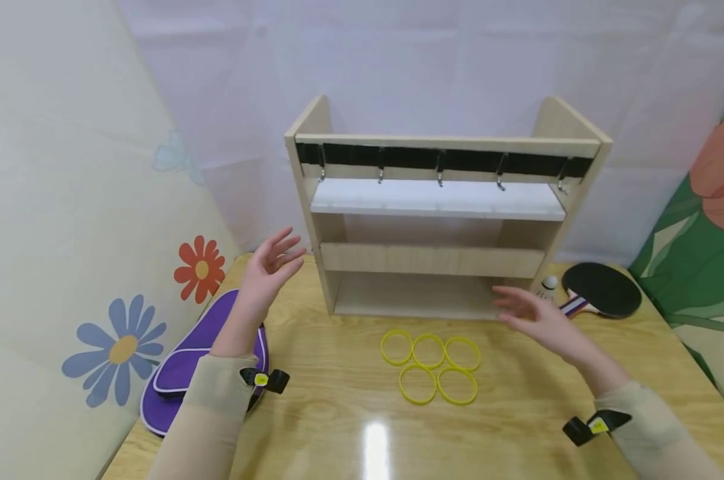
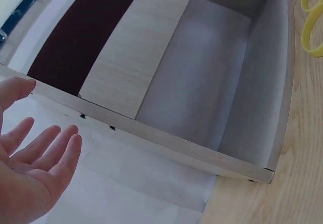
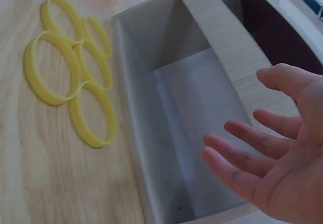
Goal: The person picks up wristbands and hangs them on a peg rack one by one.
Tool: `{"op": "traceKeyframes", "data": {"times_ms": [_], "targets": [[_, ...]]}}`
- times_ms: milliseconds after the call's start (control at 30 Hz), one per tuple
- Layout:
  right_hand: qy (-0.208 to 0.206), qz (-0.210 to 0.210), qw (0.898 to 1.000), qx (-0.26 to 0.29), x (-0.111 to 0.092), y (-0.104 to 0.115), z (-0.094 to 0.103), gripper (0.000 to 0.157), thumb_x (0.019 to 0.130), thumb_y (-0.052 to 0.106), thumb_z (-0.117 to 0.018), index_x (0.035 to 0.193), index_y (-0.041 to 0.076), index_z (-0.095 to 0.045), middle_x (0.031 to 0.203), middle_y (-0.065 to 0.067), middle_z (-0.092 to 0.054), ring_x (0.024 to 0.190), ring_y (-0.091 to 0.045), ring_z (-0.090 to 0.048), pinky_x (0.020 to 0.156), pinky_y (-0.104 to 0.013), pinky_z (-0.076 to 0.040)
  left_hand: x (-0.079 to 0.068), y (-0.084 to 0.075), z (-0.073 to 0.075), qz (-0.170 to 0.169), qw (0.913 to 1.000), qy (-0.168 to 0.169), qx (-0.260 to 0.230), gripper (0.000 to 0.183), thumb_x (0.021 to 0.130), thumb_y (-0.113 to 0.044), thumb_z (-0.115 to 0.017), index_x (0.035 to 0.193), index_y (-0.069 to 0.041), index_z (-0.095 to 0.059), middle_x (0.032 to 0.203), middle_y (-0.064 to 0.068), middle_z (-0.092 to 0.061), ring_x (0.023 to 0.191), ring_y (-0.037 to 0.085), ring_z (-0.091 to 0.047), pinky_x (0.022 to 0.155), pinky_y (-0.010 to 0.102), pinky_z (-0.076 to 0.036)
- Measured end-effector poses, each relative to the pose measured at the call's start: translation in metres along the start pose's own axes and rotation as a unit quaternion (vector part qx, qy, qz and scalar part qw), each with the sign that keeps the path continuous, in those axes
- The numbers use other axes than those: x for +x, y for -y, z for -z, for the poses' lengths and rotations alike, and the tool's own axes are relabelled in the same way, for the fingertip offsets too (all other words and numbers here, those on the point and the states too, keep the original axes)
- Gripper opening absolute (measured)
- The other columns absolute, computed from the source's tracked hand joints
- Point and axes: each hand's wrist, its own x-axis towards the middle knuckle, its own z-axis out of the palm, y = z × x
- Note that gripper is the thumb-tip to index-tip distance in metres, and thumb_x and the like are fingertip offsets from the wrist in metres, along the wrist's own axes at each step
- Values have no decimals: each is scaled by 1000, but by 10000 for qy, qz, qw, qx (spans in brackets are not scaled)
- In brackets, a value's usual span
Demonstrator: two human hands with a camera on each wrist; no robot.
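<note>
A light wooden rack (image 1: 434, 260) with a white shelf and a black strip of metal hooks (image 1: 440, 170) stands at the back of the table. My left hand (image 1: 270, 270) hovers beside the rack's left side, fingers loosely spread and holding nothing. In the left wrist view the left hand (image 2: 38, 168) shows its palm near the rack's side panel. My right hand (image 1: 539, 320), also holding nothing, is at the rack's lower right corner. Its fingers (image 3: 237, 168) overlap the rack's bottom compartment in the right wrist view. Several yellow rings (image 1: 429, 351) lie grouped in two rows before the rack.
A purple paddle case (image 1: 182, 370) with white piping leans at the table's left edge against the flowered backdrop. At the right lie a black table tennis paddle (image 1: 602, 290) and a shuttlecock (image 1: 548, 287), close to the right hand. The wooden table (image 1: 326, 427) extends to the front.
</note>
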Motion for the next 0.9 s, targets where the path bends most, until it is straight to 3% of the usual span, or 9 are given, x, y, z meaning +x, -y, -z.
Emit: {"op": "traceKeyframes", "data": {"times_ms": [167,233,333,500,600,900], "targets": [[293,-79,9981,545,4,-14,-4,54,98,12,-59,147,-3,-39,133,-35,-54,96,-2,-65,83,-37,-58,9,9,-1,81,9998,-114,-130,60,99,-17,-60,154,-16,-34,153,14,-44,135,32,-49,95,14,-47],[372,-166,9965,729,5,-19,-6,55,98,10,-58,147,-4,-38,135,-37,-51,97,0,-65,83,-38,-58,13,13,-2,80,9996,-124,-228,61,98,-14,-60,154,-14,-34,154,15,-43,136,33,-48,95,15,-48],[429,-300,9950,855,7,-24,-10,57,97,9,-59,147,-5,-37,136,-37,-50,103,-14,-68,83,-38,-58,19,17,-5,78,9995,-121,-290,63,98,-12,-61,154,-11,-33,155,16,-41,138,35,-45,101,21,-47],[533,-453,9916,1084,10,-31,-16,59,99,14,-58,147,-8,-33,138,-39,-46,111,-47,-61,84,-41,-58,30,23,-10,138,9986,-184,-484,64,97,-10,-61,154,-10,-33,156,16,-39,140,34,-43,112,44,-40],[595,-461,9889,1282,11,-35,-20,59,99,12,-57,146,-12,-31,136,-42,-45,112,-51,-59,85,-45,-58,36,26,-15,194,9969,-250,-716,64,96,-10,-63,153,-12,-35,156,14,-39,142,32,-41,115,49,-35],[736,-583,9845,1479,13,-47,-33,59,96,8,-57,144,-15,-31,130,-45,-48,101,-44,-66,81,-41,-59,49,27,-27,334,9924,-352,-1132,71,94,-9,-65,156,-16,-30,161,10,-32,146,30,-33,118,46,-31]]}}
